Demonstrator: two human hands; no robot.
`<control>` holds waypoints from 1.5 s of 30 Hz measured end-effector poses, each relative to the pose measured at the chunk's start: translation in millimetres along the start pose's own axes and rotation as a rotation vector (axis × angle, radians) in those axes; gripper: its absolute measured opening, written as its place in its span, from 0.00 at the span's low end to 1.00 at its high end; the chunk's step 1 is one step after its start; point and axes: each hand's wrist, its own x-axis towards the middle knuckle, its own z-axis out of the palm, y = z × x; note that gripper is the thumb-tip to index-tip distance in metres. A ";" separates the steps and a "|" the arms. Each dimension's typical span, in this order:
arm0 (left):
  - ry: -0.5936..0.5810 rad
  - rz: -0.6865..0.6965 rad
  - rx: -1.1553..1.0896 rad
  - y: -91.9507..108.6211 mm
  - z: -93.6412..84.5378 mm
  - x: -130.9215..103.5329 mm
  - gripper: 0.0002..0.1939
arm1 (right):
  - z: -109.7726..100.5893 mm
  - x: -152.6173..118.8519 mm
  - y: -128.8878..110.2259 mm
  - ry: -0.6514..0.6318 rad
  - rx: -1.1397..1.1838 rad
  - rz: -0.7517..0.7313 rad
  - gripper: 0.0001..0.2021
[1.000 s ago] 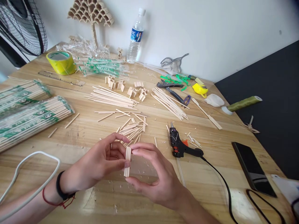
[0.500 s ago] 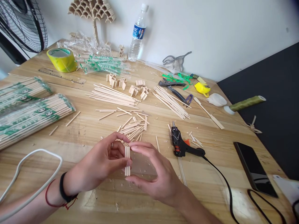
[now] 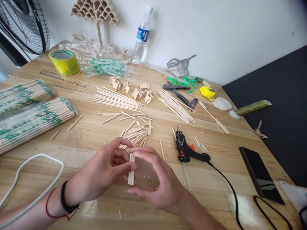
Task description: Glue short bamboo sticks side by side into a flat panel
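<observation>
A small bundle of short wooden sticks [image 3: 130, 177] stands nearly upright between my two hands. My left hand [image 3: 107, 169] pinches it, with the thumb across its front and the fingers behind. At the bundle's right, my right hand [image 3: 160, 179] is curved, its index fingertip at the top end and its thumb near the bottom end. Whether those tips press on the sticks is hard to tell. Just beyond my hands lies a loose pile of short sticks [image 3: 137, 134]. To the right rests a black glue gun [image 3: 183, 148] with its nozzle pointing away.
Longer sticks [image 3: 117, 99] and small glued stick pieces [image 3: 144, 92] lie farther back. Bagged sticks [image 3: 35, 119] and a white cable [image 3: 61, 164] are at left. Cutters [image 3: 177, 88], a water bottle [image 3: 142, 36], yellow tape [image 3: 64, 64] and a phone [image 3: 261, 175] surround the work area.
The stick bundle has tilted slightly and shifted a little down. My right thumb has moved slightly away from its bottom end. My left hand keeps its pinch.
</observation>
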 end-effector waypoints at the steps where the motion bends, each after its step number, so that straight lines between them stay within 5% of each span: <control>1: -0.004 -0.006 -0.003 -1.1 0.2 -0.1 0.27 | 0.1 -0.4 0.1 -0.003 0.001 0.004 0.41; 16: 0.037 0.026 0.011 1.8 0.1 0.1 0.27 | 2.5 -3.2 -1.8 0.053 0.007 0.099 0.41; 45: -0.027 -0.072 -0.077 2.5 -2.2 -1.6 0.29 | 3.8 -5.9 1.6 0.070 0.008 0.017 0.45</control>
